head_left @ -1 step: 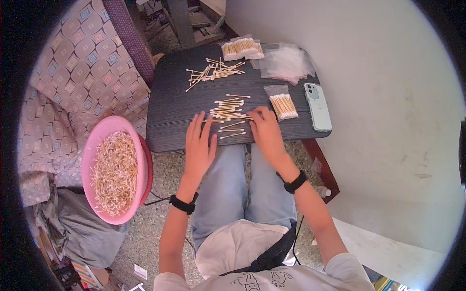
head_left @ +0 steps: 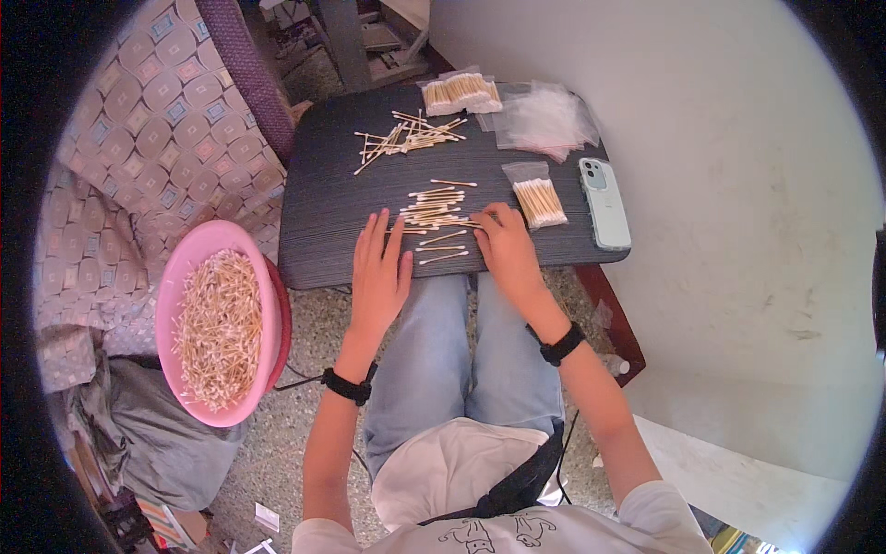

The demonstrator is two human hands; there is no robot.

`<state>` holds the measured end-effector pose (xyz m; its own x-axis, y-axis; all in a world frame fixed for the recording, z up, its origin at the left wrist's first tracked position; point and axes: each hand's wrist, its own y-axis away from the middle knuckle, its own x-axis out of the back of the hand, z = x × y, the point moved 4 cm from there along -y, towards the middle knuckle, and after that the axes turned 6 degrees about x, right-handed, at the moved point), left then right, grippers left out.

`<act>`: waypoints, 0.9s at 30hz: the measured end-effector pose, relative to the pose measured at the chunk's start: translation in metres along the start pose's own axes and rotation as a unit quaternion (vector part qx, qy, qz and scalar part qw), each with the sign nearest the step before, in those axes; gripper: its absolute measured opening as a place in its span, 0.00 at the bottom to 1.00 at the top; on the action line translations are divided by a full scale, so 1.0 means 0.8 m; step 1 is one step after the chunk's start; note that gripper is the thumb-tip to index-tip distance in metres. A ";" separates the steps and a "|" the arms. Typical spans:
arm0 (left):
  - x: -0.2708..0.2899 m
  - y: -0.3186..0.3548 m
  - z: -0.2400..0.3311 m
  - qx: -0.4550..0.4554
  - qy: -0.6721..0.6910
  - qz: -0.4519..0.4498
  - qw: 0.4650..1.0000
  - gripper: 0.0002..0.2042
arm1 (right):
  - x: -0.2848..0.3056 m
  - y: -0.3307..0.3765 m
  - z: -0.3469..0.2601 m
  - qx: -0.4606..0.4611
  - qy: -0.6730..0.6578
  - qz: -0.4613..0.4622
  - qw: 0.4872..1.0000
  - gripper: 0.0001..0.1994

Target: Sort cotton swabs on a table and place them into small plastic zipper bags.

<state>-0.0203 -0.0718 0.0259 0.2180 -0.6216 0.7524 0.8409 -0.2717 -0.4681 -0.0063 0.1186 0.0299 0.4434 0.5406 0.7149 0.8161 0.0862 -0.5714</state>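
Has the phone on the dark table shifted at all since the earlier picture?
No. The phone lies at the same spot by the right edge of the table, just right of the small bag of cotton swabs.

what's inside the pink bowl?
The pink bowl holds a loose heap of cotton swabs with pale wooden sticks, spread over most of its inside. The heap hides the bowl's bottom, so anything beneath the swabs cannot be seen.
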 end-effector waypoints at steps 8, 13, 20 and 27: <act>-0.017 0.004 -0.010 -0.031 -0.142 -0.088 0.985 0.22 | -0.012 -0.005 0.014 0.054 0.053 -0.053 0.996 0.05; -0.014 0.010 -0.006 -0.020 -0.152 -0.099 0.983 0.22 | -0.009 -0.006 0.015 0.037 0.015 -0.017 0.999 0.06; -0.024 0.009 0.000 0.026 -0.092 -0.124 0.988 0.22 | -0.010 -0.014 0.000 0.068 -0.004 -0.031 0.997 0.07; -0.024 0.014 0.014 0.043 -0.062 -0.106 0.991 0.25 | -0.016 -0.022 -0.008 0.110 0.037 -0.063 0.991 0.06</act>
<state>-0.0092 -0.0544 0.0115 0.0862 -0.4601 0.8837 0.9123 -0.3199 -0.2556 -0.0239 0.1048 0.0333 0.3754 0.4513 0.8095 0.7698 0.3346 -0.5435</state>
